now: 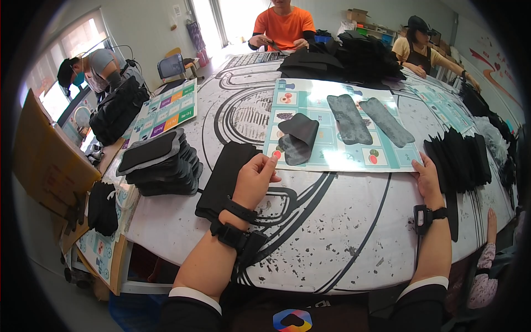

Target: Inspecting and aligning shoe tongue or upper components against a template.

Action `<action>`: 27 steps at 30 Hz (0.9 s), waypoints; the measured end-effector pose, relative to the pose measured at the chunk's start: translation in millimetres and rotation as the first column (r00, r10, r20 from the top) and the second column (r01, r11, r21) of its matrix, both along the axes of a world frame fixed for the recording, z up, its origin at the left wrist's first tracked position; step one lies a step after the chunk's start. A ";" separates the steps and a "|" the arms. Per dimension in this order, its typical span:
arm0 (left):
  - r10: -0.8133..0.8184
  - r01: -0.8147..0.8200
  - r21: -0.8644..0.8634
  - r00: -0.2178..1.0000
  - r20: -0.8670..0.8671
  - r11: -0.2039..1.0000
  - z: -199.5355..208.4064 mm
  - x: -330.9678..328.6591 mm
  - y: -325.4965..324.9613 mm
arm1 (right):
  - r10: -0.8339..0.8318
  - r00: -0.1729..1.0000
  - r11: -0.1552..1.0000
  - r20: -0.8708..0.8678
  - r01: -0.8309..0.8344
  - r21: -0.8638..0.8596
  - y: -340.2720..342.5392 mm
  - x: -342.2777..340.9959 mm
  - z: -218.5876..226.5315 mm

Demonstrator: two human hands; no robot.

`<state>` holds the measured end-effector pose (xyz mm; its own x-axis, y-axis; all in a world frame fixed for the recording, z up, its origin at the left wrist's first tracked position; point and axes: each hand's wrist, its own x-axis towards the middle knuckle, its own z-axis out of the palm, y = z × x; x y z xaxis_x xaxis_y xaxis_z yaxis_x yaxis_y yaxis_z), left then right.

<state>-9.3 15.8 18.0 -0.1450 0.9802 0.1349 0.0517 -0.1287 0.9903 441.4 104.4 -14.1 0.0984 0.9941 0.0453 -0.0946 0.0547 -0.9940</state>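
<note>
Illustrated board (332, 157) lay before me over the white, black-lined table (337, 238), its near corners in my hands; whether its near edge was lifted off the surface, I could not tell. My left hand (254, 178) pinched the near left corner, thumb on top, and my right hand (428, 180) had the near right corner in the same sort of grip, though the fingertips underneath were hidden. Three grey-black pieces rested on the board: a curled piece (300, 141) at the left, folded over on itself, a broad strip (351, 119) in the middle and a narrower strip (389, 123) slanting at the right. Just left of my left hand sat a folded black cloth (224, 182), and past it a stack of pads (160, 166). I judged the step in hand to be steadying or shifting the loaded board; the next move called for both corners kept level, so that nothing slid, and probably a free hand afterwards to flatten the curled piece.
</note>
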 end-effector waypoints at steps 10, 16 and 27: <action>0.015 -0.017 0.024 0.996 0.087 1.000 0.1 0.1 0.3 | 0.005 1.000 1.000 0.010 -0.005 0.005 1.5 2.8 -2.4; 0.008 -0.009 0.007 0.993 0.121 1.000 -2.1 -0.5 -0.5 | 0.044 0.999 0.999 0.012 -0.045 0.024 -2.2 -1.0 0.5; -0.121 0.126 -0.042 0.988 0.100 0.991 -9.4 5.6 2.4 | -0.133 0.978 0.990 0.160 0.124 0.066 -5.4 -14.5 8.5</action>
